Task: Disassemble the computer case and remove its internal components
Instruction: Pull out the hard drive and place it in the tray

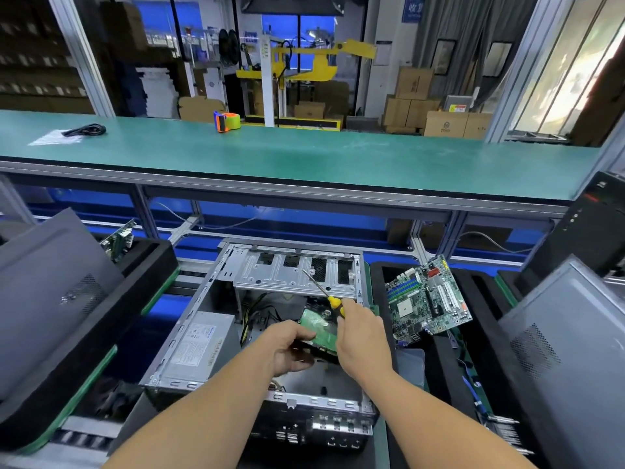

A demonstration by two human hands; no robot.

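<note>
I cannot read any words here. The grey power box [199, 346] in the computer case [216, 292] has a white sticker [198, 341] with small print, but it is too blurry for me. A blue sign [413, 8] far back on the wall has white marks that I cannot make out. A cardboard box [446, 125] has a round mark on it, too small to read. A red and yellow sticker [460, 109] behind it is blurry too.
</note>
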